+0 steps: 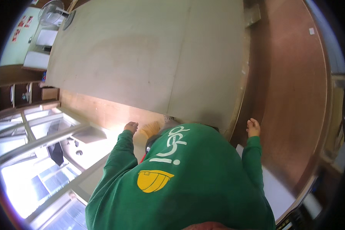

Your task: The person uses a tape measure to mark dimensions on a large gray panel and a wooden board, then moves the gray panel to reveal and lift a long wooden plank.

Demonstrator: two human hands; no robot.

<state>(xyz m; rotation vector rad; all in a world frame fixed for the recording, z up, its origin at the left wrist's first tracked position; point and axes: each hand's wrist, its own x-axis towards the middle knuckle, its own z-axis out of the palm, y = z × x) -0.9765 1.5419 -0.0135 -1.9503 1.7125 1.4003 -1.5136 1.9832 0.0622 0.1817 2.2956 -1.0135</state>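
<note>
Both my arms, in green sleeves, reach forward on either side of my body. My left hand (131, 127) is near the straw-coloured bristles (151, 129) of what looks like a brush or broom, without visibly touching them. Its fingers are loosely bent and nothing shows in them. Out to the right, my right hand (253, 128) hovers beside a reddish-brown board surface (295, 88). The fingers there are half curled and slightly apart, holding nothing visible. Ahead of me spreads a large grey-beige tabletop (142, 57) with a seam running along it. Neither hand touches it.
A fan (53, 13) stands at the far left, past the tabletop's corner. Dark shelves (25, 94) and bright framed windows (34, 126) line the left side. A pale wooden strip (99, 107) runs along the table's near edge. White sheet material (274, 188) lies low at right.
</note>
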